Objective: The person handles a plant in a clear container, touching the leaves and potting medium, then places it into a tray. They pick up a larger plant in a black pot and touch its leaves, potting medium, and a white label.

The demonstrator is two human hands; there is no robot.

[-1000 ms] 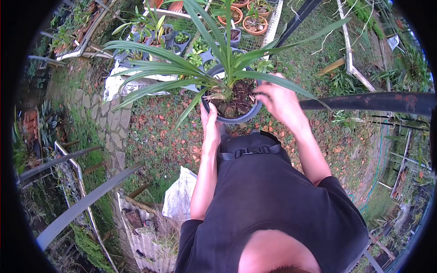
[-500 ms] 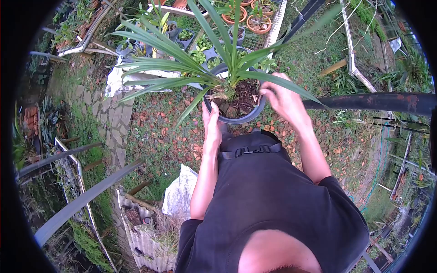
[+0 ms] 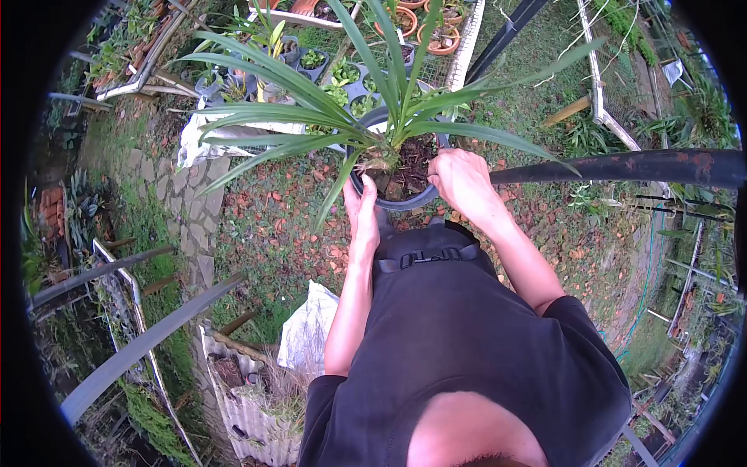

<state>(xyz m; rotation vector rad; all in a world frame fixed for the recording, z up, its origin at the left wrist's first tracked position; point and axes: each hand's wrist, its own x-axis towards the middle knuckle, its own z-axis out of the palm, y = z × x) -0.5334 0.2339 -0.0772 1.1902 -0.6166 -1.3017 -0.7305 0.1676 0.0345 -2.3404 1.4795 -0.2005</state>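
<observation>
I hold a dark round plastic pot (image 3: 405, 204) in front of my body. It carries a plant with long green strap leaves (image 3: 311, 93) and chunky brown bark (image 3: 414, 162). My left hand (image 3: 361, 212) cups the pot's near left side from below. My right hand (image 3: 461, 180) grips the pot's right rim, fingers curled over the edge next to the bark.
A rusty black pipe (image 3: 622, 166) runs out to the right at pot height. Small potted plants (image 3: 342, 74) and terracotta pots (image 3: 405, 22) stand on a mesh bench ahead. A white sack (image 3: 307, 327) lies on the grass below, and grey rails (image 3: 148, 342) cross at left.
My right hand has dropped from above the bark onto the pot's right rim and closed on it. The pot has shifted slightly. My left hand stays under it.
</observation>
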